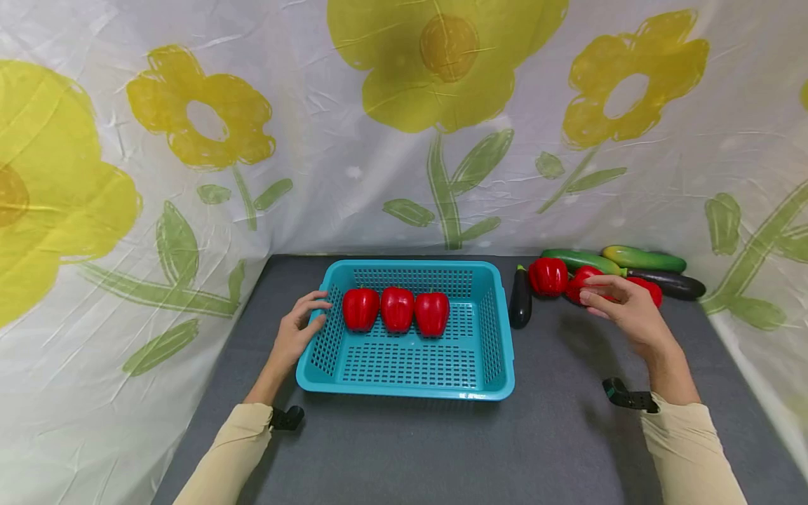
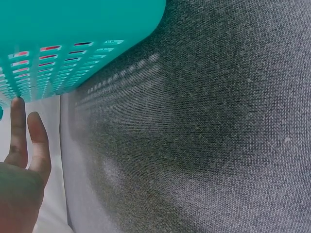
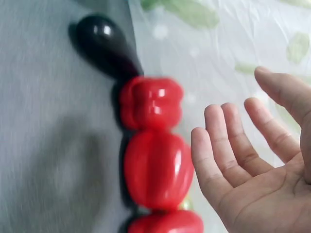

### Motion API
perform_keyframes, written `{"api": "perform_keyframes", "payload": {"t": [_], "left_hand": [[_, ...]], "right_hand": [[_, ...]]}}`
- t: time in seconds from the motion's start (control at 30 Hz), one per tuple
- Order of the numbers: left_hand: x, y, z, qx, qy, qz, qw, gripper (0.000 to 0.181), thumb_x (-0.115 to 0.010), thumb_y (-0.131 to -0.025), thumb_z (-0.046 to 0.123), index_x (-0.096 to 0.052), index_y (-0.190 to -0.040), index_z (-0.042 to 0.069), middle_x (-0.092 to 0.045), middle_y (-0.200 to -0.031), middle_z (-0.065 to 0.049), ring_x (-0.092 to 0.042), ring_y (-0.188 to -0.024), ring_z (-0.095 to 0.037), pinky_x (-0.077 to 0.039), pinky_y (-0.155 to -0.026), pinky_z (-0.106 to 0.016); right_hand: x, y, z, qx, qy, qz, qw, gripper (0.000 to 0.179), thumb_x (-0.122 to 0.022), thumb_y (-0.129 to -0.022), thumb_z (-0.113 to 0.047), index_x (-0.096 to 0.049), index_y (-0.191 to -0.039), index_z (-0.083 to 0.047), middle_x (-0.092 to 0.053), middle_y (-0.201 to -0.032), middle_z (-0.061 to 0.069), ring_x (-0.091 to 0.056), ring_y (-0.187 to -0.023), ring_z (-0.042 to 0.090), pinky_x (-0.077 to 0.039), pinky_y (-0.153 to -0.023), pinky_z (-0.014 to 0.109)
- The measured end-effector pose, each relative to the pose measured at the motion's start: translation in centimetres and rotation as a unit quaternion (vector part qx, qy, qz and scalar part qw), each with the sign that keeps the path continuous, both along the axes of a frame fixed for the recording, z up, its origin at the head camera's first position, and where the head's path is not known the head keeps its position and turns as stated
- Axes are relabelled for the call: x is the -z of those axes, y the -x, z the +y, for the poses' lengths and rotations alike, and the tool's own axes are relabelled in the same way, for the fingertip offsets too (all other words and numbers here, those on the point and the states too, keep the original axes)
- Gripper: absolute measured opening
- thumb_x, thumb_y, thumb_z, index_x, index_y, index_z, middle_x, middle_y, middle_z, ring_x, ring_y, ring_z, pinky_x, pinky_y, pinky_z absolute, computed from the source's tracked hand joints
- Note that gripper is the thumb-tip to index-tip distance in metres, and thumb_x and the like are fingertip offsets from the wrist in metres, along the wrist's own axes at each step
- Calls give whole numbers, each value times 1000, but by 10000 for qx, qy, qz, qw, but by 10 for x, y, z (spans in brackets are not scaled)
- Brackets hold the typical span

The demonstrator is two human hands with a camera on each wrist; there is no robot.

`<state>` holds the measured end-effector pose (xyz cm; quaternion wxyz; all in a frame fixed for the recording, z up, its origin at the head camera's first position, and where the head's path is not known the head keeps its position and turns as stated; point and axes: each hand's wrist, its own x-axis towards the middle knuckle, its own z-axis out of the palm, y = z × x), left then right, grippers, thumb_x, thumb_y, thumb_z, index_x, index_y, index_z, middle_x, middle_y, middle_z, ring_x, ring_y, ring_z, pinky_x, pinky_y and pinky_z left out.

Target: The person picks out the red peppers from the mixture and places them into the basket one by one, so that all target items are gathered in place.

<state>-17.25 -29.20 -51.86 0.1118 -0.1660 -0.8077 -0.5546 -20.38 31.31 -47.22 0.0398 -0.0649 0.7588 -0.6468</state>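
Observation:
My left hand (image 1: 299, 324) is at the left rim of a blue-green plastic basket (image 1: 404, 391), its extended fingers (image 2: 18, 128) right at the perforated wall in the left wrist view. Three red bell peppers (image 1: 398, 309) sit in a row inside the basket. Over at the right, my right hand (image 1: 628, 313) hovers above a row of red bell peppers (image 1: 548, 276) on the table, partly covering them in the head view. In the right wrist view its fingers are spread and slightly bent, palm bare, beside the nearest pepper (image 3: 159, 167).
A short dark eggplant (image 1: 520, 300) lies just right of the basket. Behind the right-hand peppers lie a green cucumber (image 1: 581, 260), a yellow-green squash-like vegetable (image 1: 644, 258) and a long dark eggplant (image 1: 672, 283). A flowered sheet (image 1: 328, 203) hangs around the grey table (image 1: 391, 449).

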Motion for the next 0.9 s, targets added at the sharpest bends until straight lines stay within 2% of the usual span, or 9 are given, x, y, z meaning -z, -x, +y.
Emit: {"api": "perform_keyframes", "payload": {"t": [0.17,0.23,0.3,0.5,0.6,0.67,0.83,0.9], "left_hand": [[-1,-1,1,-11,-1,-3,10000,24,-56,-101,-6,-63,-124,-8,-44,-148,-23,-33,-142,-39,-29,-112,-54],[-1,-1,1,-27,-6,18,10000,24,-56,-101,-7,-63,-124,-8,-44,-148,-22,-33,-142,-38,-28,-112,-56],[0,-1,1,-39,-10,38,10000,24,-56,-101,-7,-63,-123,-8,-45,-148,-22,-33,-142,-38,-28,-113,-53],[1,-1,1,-44,-70,31,10000,23,-56,-101,-7,-63,-123,-9,-45,-147,-23,-33,-142,-38,-30,-110,-30],[2,-1,1,-56,-61,44,10000,24,-55,-101,-8,-63,-123,-9,-45,-147,-24,-34,-142,-39,-31,-108,-25],[2,-1,0,-74,-21,49,10000,24,-56,-101,-7,-64,-123,-8,-45,-147,-23,-35,-141,-38,-32,-109,-29],[1,-1,0,-84,36,86,9999,23,-56,-100,-8,-64,-123,-8,-45,-147,-23,-37,-139,-39,-33,-109,-56],[1,-1,1,-101,41,90,9999,23,-56,-100,-7,-64,-122,-8,-46,-147,-23,-37,-139,-38,-33,-109,-57]], "right_hand": [[3,-4,29,229,93,-56,9997,38,-73,-95,-12,-62,-129,-1,-69,-108,-1,-68,-95,10,-56,-79,24],[4,-5,41,280,359,-99,9989,34,-72,-96,-9,-63,-128,-3,-69,-107,0,-69,-93,11,-56,-78,24],[5,-7,52,362,552,-83,9978,30,-71,-96,-5,-65,-126,-5,-69,-106,-1,-69,-92,12,-56,-78,25],[11,-8,75,465,1146,26,9923,29,-64,-96,7,-68,-122,-5,-70,-106,1,-69,-94,13,-56,-78,25],[14,-7,83,501,1294,25,9903,30,-64,-96,8,-67,-124,-4,-71,-106,2,-69,-93,12,-56,-77,24],[16,-7,87,560,1364,-3,9891,31,-65,-96,8,-66,-125,-3,-72,-106,2,-70,-92,12,-56,-77,24],[20,-10,98,767,1337,-10,9880,34,-67,-94,8,-68,-124,-8,-72,-105,-2,-69,-93,8,-56,-75,21],[21,-11,102,871,1127,4,9898,35,-68,-94,7,-68,-124,-12,-72,-105,-6,-68,-92,5,-55,-73,18]]}}
